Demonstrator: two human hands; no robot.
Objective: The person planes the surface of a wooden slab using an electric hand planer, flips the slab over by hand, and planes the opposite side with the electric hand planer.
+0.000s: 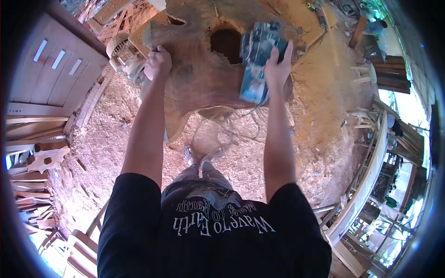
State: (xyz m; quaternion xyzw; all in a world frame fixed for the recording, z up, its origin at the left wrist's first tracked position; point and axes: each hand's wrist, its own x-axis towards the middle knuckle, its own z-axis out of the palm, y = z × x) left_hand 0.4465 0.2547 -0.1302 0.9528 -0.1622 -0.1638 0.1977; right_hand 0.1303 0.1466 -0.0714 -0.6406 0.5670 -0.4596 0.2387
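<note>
A large brown wooden slab (194, 83) with a wavy edge lies in front of me, with a dark hole (226, 42) through its upper part. My left hand (157, 64) is closed at the slab's left edge, its fingertips partly hidden. Right of the hole, my right hand (278, 69) grips a teal belt sander (256, 55) that rests over the slab's right side. The sander is slightly blurred, and a dark cord (254, 109) trails from its near end.
A pale, dusty power tool (126, 58) sits just beyond the slab's left edge. Sawdust and shavings (324, 153) cover the ground around my feet. Wooden panels (60, 60) stand at left, with stacked boards (37, 185) below. A long curved plank (361, 194) runs along the right; a person (374, 27) is at upper right.
</note>
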